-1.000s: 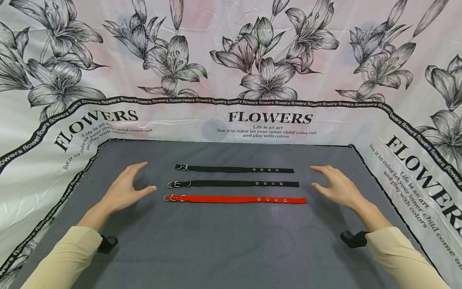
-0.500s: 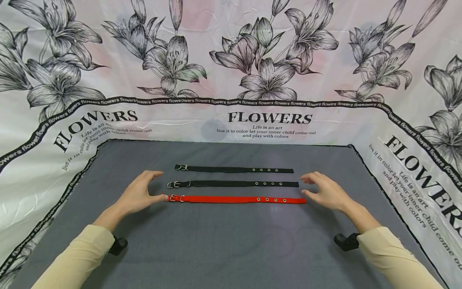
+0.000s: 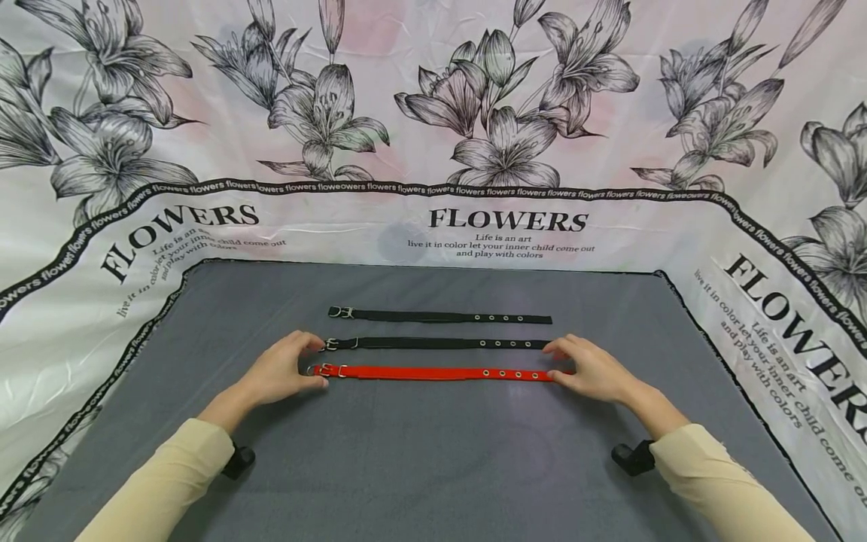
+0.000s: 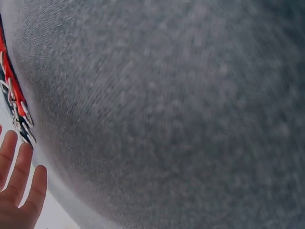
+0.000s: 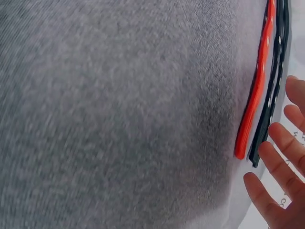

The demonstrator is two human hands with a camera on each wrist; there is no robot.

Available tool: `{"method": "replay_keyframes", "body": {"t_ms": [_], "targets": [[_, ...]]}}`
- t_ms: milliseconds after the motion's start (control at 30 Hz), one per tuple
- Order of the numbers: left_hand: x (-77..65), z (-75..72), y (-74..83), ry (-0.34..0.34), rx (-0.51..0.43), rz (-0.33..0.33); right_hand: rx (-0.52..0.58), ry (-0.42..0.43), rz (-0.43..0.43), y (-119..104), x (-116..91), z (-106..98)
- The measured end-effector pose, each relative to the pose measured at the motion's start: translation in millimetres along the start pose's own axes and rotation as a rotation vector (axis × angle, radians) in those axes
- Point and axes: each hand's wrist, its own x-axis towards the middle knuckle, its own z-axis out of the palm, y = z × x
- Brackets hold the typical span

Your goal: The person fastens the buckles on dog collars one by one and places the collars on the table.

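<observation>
A red collar [image 3: 413, 373] lies straight across the grey cloth, buckle end left and eyelets right. Behind it, parallel, lies a black collar [image 3: 420, 343]. My left hand [image 3: 281, 369] spans the red collar's buckle end, thumb in front and fingers behind, with a gap between them. Over the eyelet end, my right hand [image 3: 589, 369] spreads thumb and fingers the same way, covering the red and black tips in the head view. In the right wrist view the fingers [image 5: 281, 160] are apart and extended beside the tip of the red collar [image 5: 255, 100]. Neither hand plainly pinches anything.
A second black collar [image 3: 413, 317] lies farthest back, parallel to the others. Grey cloth [image 3: 433, 467] covers the work surface. A white flower-printed sheet [image 3: 339, 226] borders it at the back and sides.
Both hands have moved inward, from beside the collars to over the two ends of the red collar. The collars have not visibly moved.
</observation>
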Motion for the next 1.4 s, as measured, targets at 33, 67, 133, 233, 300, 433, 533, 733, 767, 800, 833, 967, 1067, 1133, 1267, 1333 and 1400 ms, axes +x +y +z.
{"method": "replay_keyframes", "body": {"t_ms": [33, 67, 133, 233, 300, 433, 533, 733, 767, 800, 833, 967, 1067, 1133, 1267, 1333, 1400], "targets": [[0.7, 0.8, 0.2, -0.007, 0.002, -0.004, -0.006, -0.006, 0.005, -1, 1, 1], [1.2, 1.6, 0.5, -0.014, 0.002, -0.006, -0.009, -0.011, 0.008, -1, 2, 2], [2.4, 3.2, 1.1, -0.026, 0.003, -0.008, -0.013, -0.019, 0.009, -2, 3, 3], [3.9, 6.0, 2.3, -0.051, 0.01, -0.009, -0.003, -0.018, -0.004, -3, 3, 6], [4.9, 7.2, 3.8, -0.064, 0.02, -0.007, -0.001, -0.017, -0.016, -3, 4, 8], [7.7, 7.4, 7.6, -0.08, 0.047, -0.001, -0.005, -0.025, -0.027, -2, 4, 11], [9.4, 7.0, 10.0, -0.086, 0.074, 0.008, -0.004, -0.04, -0.008, -3, 4, 12], [10.6, 8.6, 11.0, -0.091, 0.096, 0.024, -0.005, -0.069, 0.015, -3, 4, 16], [10.8, 8.9, 11.2, -0.092, 0.093, 0.026, -0.005, -0.07, 0.012, -3, 4, 16], [11.2, 9.2, 11.5, -0.093, 0.089, 0.028, -0.005, -0.071, 0.01, -3, 4, 17], [11.3, 9.2, 11.8, -0.096, 0.085, 0.033, -0.003, -0.071, 0.007, -3, 4, 18], [12.2, 9.6, 13.0, -0.11, 0.071, 0.035, 0.001, -0.069, -0.005, -2, 4, 19], [12.7, 10.1, 12.6, -0.119, 0.068, 0.044, 0.005, -0.065, -0.012, -1, 4, 20], [13.3, 10.5, 11.7, -0.123, 0.067, 0.054, 0.007, -0.061, -0.018, -1, 5, 20], [14.6, 9.9, 9.4, -0.146, 0.065, 0.074, 0.002, -0.056, -0.018, -1, 6, 20], [15.5, 9.3, 8.8, -0.159, 0.068, 0.078, -0.002, -0.057, -0.016, -2, 7, 20], [16.1, 8.6, 8.9, -0.172, 0.07, 0.083, -0.004, -0.057, -0.016, -2, 8, 20]]}}
